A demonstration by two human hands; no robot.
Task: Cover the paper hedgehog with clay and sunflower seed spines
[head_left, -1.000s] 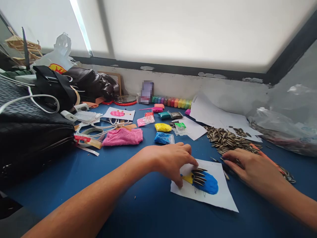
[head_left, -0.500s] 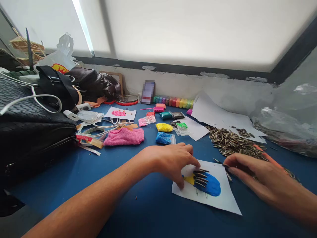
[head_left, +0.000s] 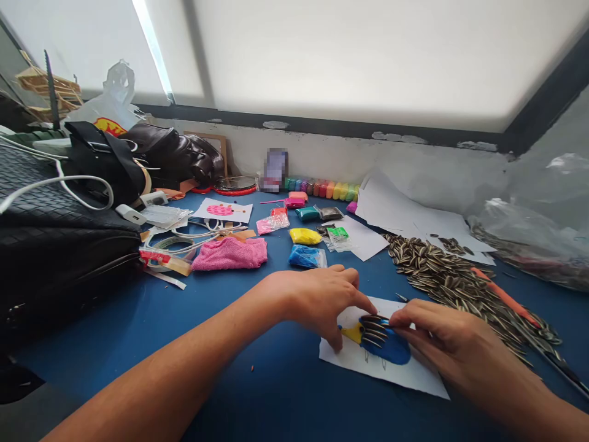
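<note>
As I read it off my head feed, white sheet [head_left: 343, 360] lies flat on the blue table [head_left: 276, 399]; I'm giving places relative to that sheet. On it: blue shape [head_left: 394, 350], pointed yellow piece [head_left: 353, 333] at the shape's left end, several striped seeds [head_left: 373, 336] side by side on the blue, next to the yellow.

Left hand [head_left: 317, 301] is at the sheet's left side. Fingers arched and spread, thumb tip down on the paper, index reaching across the sheet's far edge, yellow piece between the two. I see nothing gripped there.

Right hand [head_left: 455, 344] is over the sheet's right side. Thumb and index are pressed together at the upper part of the blue, pinching one seed, mostly hidden by the fingertips. Can't tell from my view if that seed touches the blue.

Around the sheet: seed pile [head_left: 427, 264] beyond it to the right, orange strip [head_left: 504, 296] along the pile's near side. Blue packet [head_left: 302, 256] beyond it to the left, yellow packet [head_left: 305, 236] behind that. Pink cloth [head_left: 230, 253] farther left, black bag [head_left: 69, 258] well apart, far left.
</note>
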